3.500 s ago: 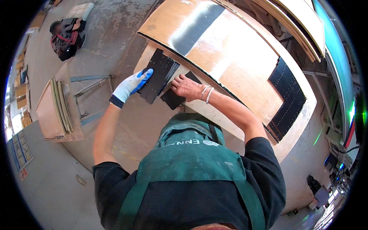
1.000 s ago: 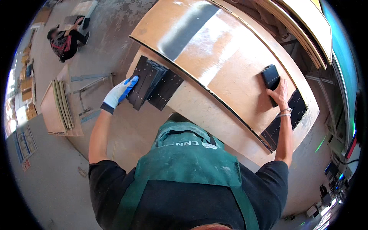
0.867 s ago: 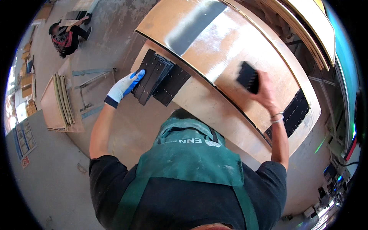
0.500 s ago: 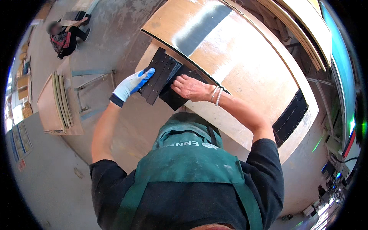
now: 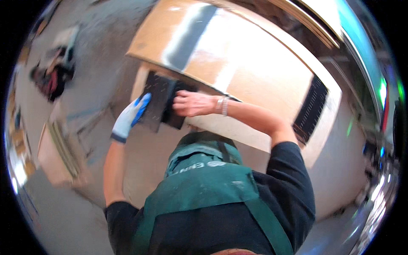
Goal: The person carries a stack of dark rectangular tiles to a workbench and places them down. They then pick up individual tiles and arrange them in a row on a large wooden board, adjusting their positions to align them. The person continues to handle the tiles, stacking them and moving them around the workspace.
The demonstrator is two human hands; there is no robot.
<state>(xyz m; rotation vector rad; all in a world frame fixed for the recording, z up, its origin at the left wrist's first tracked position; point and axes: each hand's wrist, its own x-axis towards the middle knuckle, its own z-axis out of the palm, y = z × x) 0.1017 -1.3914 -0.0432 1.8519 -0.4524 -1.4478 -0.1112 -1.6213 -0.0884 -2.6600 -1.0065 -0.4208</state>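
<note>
My left hand [image 5: 131, 115], in a white and blue glove, grips the left edge of a flat black plate [image 5: 156, 100] dotted with small marks. The plate is held tilted by the near left edge of a wooden board. A second black piece [image 5: 173, 120] lies partly beneath it, to the right. My bare right hand [image 5: 195, 103], with bracelets at the wrist, has its fingers curled closed over this second piece. What those fingertips hold, if anything, is hidden. Motion blurs the plate's details.
The large wooden board [image 5: 250, 80] bears a dark painted band [image 5: 197, 36] and, at its right end, a black strip with rows of marks [image 5: 311, 108]. Stacked panels [image 5: 59, 148] lean at left. Another person [image 5: 53, 78] crouches at far left.
The whole view has shifted and turned, so the board and both hands appear further left. Both hands keep their places on the black pieces; the plate's face now looks more blurred.
</note>
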